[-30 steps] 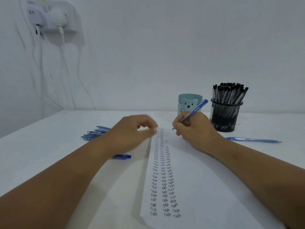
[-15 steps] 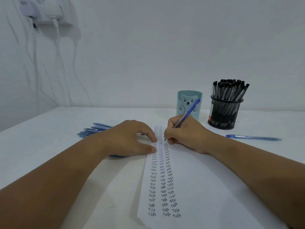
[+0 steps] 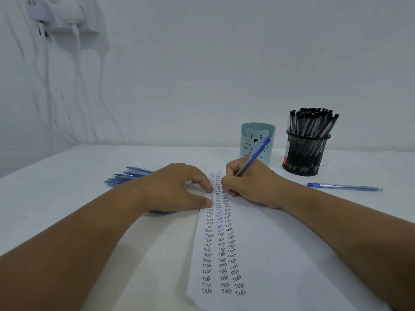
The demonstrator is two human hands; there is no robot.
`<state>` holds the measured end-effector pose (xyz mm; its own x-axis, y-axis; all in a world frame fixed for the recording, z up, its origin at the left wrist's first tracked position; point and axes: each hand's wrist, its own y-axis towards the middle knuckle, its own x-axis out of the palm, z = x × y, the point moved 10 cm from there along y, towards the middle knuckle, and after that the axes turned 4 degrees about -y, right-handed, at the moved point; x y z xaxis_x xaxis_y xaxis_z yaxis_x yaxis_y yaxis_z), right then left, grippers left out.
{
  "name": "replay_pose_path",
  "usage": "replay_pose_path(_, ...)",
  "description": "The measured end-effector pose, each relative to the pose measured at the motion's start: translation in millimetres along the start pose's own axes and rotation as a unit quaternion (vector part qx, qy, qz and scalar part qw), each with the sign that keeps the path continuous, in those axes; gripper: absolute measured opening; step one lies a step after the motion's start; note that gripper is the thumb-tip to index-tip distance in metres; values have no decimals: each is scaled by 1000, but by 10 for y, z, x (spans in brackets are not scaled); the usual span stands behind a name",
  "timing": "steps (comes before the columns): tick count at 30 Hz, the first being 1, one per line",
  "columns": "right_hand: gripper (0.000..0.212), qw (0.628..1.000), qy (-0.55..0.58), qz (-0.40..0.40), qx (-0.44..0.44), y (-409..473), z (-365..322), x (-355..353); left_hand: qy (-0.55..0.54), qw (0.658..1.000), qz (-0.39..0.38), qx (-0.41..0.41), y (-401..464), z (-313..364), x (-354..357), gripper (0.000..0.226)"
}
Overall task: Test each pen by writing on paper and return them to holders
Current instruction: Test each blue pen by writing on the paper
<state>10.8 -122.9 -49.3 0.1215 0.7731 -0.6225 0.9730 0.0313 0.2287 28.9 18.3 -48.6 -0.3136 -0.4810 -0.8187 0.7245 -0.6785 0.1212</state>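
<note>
Head view: the right hand (image 3: 253,185) sits just right of centre frame, fingers curled tight round a blue pen (image 3: 252,160). The pen slants up and to the right, its cap end crossing in front of the bear cup (image 3: 258,142), its tip down on the paper (image 3: 258,254) at the top of the third column of "Test" words.

The left hand (image 3: 175,189) lies just left of centre, palm down, fingers fairly straight and loosely spread. The fingertips (image 3: 210,189) and thumb press on the left edge of the paper, beside the first column of writing, close to the pen tip but not touching it. The hand holds nothing. A bit of another blue pen (image 3: 160,212) peeks out from under the heel of this hand.

The paper runs from centre frame down to the lower right, under both hands, with three columns of writing along its left side.

Behind the left hand, in the middle left of the frame, a bunch of blue pens (image 3: 128,175) lies on the table (image 3: 67,209). To the right of the right forearm a single blue pen (image 3: 343,187) lies flat. Behind it, at right, stands a black mesh holder (image 3: 305,156) full of black pens (image 3: 312,124), just beside the bear cup.

A charger (image 3: 65,14) with cables hangs on the wall at upper left.
</note>
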Motion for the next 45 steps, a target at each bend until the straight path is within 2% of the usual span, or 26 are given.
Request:
replay_pose_path(7, 24, 1000, 27, -2, 11, 8, 60, 5, -8, 1000, 3, 0, 6, -10, 1, 23)
replay_pose_path(14, 25, 1000, -8, 0, -4, -3, -4, 8, -11, 1000, 0, -1, 7, -18, 4, 23)
replay_pose_path(19, 24, 1000, 14, 5, 4, 10, 46, -3, -9, 1000, -1, -2, -2, -9, -2, 23)
replay_pose_path(45, 26, 1000, -31, 4, -3, -23, -14, -21, -2, 1000, -1, 0, -7, -6, 1, 23)
